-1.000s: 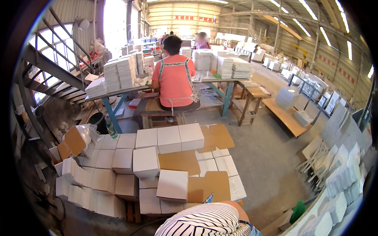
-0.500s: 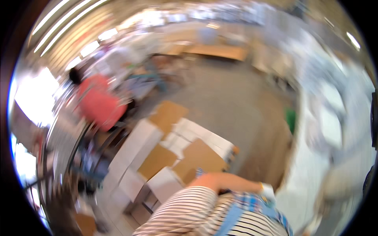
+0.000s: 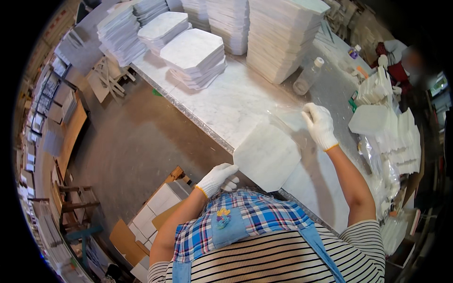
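A pale octagonal stone tile (image 3: 267, 157) lies at the front edge of the marble-topped table (image 3: 245, 101), one corner jutting past the edge. My left hand (image 3: 218, 179), in a white knit glove, is beside the tile's left corner with its fingers apart; I cannot tell whether it touches. My right hand (image 3: 319, 126), gloved likewise, is above the table beyond the tile's right side. Its fingers are curled together, and what they hold, if anything, is hard to make out. A faint, clear, film-like patch shows between that hand and the tile.
Octagonal tiles stand in a short stack (image 3: 193, 56) and a tall stack (image 3: 283, 40) behind. A clear bottle (image 3: 306, 78) stands right of the tall stack. White foam-like pieces (image 3: 387, 127) are piled at right. Cartons (image 3: 158, 207) sit low left. Another person (image 3: 401, 59) is far right.
My view has swung from the floor and cartons round to the marble table. Both gloved hands and the tile are now plainly in sight; earlier the picture was smeared.
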The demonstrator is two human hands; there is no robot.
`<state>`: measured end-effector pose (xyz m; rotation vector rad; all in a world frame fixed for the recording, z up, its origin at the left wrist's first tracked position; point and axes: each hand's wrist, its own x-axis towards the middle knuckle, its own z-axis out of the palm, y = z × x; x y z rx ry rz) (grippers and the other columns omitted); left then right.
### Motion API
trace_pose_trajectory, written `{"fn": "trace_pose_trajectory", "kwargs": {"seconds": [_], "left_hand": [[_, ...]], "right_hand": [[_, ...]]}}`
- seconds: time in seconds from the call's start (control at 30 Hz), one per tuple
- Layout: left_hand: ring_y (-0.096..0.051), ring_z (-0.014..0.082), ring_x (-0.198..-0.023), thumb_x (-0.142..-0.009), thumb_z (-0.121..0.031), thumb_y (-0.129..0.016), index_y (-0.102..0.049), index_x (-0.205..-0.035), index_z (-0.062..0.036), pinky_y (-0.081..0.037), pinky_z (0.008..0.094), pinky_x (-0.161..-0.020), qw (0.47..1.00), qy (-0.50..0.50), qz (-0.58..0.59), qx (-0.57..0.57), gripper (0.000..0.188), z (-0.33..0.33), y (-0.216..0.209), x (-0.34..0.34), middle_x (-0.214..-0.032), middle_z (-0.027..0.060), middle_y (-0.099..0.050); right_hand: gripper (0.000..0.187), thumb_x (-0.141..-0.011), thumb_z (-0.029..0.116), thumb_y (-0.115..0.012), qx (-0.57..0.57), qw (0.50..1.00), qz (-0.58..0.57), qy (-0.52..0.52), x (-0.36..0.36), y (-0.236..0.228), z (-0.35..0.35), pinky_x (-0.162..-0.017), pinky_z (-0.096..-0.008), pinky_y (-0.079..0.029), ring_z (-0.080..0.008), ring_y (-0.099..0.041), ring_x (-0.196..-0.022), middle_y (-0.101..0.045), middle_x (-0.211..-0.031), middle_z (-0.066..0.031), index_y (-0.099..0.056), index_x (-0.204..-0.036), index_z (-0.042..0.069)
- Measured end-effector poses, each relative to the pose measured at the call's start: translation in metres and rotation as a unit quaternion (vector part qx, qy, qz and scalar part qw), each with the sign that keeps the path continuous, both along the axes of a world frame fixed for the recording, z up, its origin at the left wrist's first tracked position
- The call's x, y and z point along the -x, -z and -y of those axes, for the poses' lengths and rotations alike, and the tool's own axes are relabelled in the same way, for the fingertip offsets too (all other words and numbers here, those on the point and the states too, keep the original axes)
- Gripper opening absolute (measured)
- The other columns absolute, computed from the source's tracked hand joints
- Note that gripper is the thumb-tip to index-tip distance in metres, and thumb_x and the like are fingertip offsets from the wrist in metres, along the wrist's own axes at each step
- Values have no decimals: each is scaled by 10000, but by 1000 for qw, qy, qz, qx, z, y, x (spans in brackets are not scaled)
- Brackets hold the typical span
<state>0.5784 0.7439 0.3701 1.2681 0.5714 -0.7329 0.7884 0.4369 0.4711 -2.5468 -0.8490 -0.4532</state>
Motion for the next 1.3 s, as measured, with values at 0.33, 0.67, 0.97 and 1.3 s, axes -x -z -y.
{"fn": "trace_pose_trajectory", "kwargs": {"seconds": [0.33, 0.67, 0.97, 1.3], "left_hand": [[-667, 218, -689, -982, -570, -518, -589, -1160, 56, -555, 329, -601, 996, 93, -13, 5, 654, -43, -24, -24, -905, 174, -689], [-670, 240, -674, -900, -790, -434, -586, -1150, 71, -551, 352, -619, 994, 104, 6, 23, 910, -42, -35, -82, -864, 161, -680], [-569, 112, -456, -904, -279, -659, -680, -874, -4, -421, 239, -418, 983, 146, 74, -84, 277, -21, -32, -93, -629, 53, -647], [-558, 153, -448, -844, -206, -669, -682, -779, -17, -418, 303, -432, 927, 232, 191, -225, 200, -31, -20, -97, -595, 78, -613]], "right_hand": [[205, -809, 132, -721, 39, 992, 33, -117, 99, 5, -49, -657, -411, -475, -281, -625, -731, -634, -804, -74, -676, -1009, 134], [138, -800, 181, -710, 64, 995, -12, -74, 162, 51, -74, -581, -384, -429, -245, -571, -624, -567, -713, -36, -690, -937, 170], [104, -815, 176, -688, 68, 997, -22, -33, 176, 78, -85, -554, -389, -441, -262, -563, -597, -514, -683, -44, -631, -902, 169], [236, -850, 181, -684, 34, 993, -98, 52, 201, 78, -100, -618, -428, -497, -304, -619, -676, -587, -757, -100, -636, -1077, 140]]}}
